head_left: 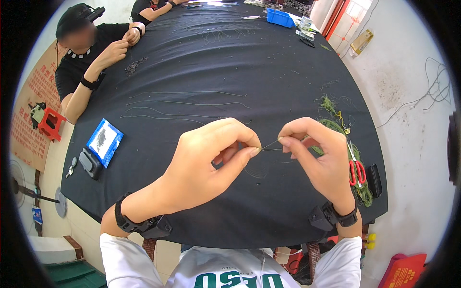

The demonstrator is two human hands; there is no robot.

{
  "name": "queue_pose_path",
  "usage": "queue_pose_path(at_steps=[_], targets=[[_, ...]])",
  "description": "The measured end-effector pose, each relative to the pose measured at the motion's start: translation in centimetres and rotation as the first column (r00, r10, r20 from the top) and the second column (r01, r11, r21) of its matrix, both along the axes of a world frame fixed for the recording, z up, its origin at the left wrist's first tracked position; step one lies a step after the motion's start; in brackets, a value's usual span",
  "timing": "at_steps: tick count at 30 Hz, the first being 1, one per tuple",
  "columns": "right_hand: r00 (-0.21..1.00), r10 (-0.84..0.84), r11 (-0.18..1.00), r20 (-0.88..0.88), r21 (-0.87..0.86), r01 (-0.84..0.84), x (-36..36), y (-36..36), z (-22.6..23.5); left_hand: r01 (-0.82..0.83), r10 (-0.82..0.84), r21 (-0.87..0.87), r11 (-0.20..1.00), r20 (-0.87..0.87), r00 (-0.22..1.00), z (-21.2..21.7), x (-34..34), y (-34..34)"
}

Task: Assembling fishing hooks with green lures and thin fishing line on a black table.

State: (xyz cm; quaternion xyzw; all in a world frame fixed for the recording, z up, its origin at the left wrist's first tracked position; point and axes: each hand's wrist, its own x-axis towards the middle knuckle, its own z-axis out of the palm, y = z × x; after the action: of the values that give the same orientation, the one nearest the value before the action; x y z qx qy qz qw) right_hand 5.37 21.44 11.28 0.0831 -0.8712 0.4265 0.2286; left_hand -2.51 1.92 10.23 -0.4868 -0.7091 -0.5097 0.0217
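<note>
— What are the hands doing over the black table (230, 72)?

— Both are pinched shut on one thin strand (270, 144). The left hand (211, 163) holds one end between thumb and forefinger; the right hand (319, 156) nips the other end the same way, its other fingers curled in. The strand runs the short gap between the fingertips, above the near part of the table.

— Anything close to the right hand?

— A pair of red-handled scissors (356, 170) lies on the table just beside it, toward the right edge, on a tangle of green threads (336, 126) (the tangle runs along that edge, both farther up and nearer the person). A small black case (374, 180) sits at the rim next to the scissors.

— And on the left side of the table?

— A blue-rimmed tray (104, 141) with something dark in it, and a black device (90, 164) just nearer the edge. Several long thin strands (187, 103) lie stretched across the middle of the table.

— Is anyone else there?

— Another person in black (81, 62) sits at the far left rim, hands together at the table. A blue bin (280, 18) stands at the far side.

— The wrists?

— Each carries a black band (139, 223).
</note>
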Motion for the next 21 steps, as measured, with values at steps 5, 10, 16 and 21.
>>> queue_pose_path(at_steps=[5, 10, 16, 21], targets=[[0.975, 0.106, 0.984, 0.198, -0.159, -0.075, -0.2, 0.3, -0.2, 0.05, -0.053, 0.016, 0.999, 0.268, 0.962, -0.2, -0.1, -0.1], [0.866, 0.36, 0.791, 0.347, -0.605, -0.086, -0.5, 0.2, -0.5, 0.099, -0.181, 0.176, 0.979, 0.552, 0.814, -0.2, 0.0, 0.0], [0.734, 0.558, 0.612, 0.388, -0.789, -0.048, -0.5, 1.1, -0.3, 0.097, -0.211, 0.211, 0.973, 0.628, 0.749, -0.1, 0.1, 0.1], [0.85, 0.386, 0.792, 0.357, -0.6, -0.108, -0.3, -0.1, -0.4, 0.082, -0.222, 0.241, 0.967, 0.641, 0.735, -0.2, 0.0, 0.2]])
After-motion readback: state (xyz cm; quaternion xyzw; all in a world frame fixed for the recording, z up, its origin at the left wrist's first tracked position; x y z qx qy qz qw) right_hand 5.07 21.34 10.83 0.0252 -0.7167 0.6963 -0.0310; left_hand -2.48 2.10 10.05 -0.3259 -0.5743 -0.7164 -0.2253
